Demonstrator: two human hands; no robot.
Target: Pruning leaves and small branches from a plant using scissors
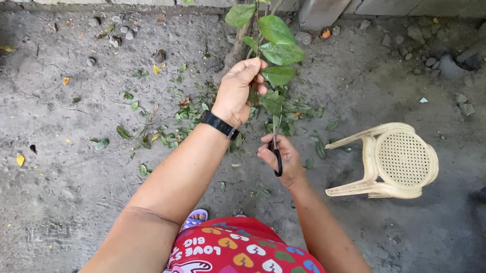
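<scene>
Upward, scissors (276,149) blades near-vertical.

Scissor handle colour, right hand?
Black handles on the scissors in the right hand; head view.

Left hand (239,89) on leafy stem (260,33)

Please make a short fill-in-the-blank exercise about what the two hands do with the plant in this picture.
1. The left hand grips a stem of the small plant and wears a black ____ on its wrist.
2. The right hand holds a pair of ____ with black handles.
3. A cream plastic stool lies ____ on the ground, at the right of the hands.
4. Cut green ____ lie scattered on the ground near the plant.

Missing words: band; scissors; on its side; leaves
</scene>
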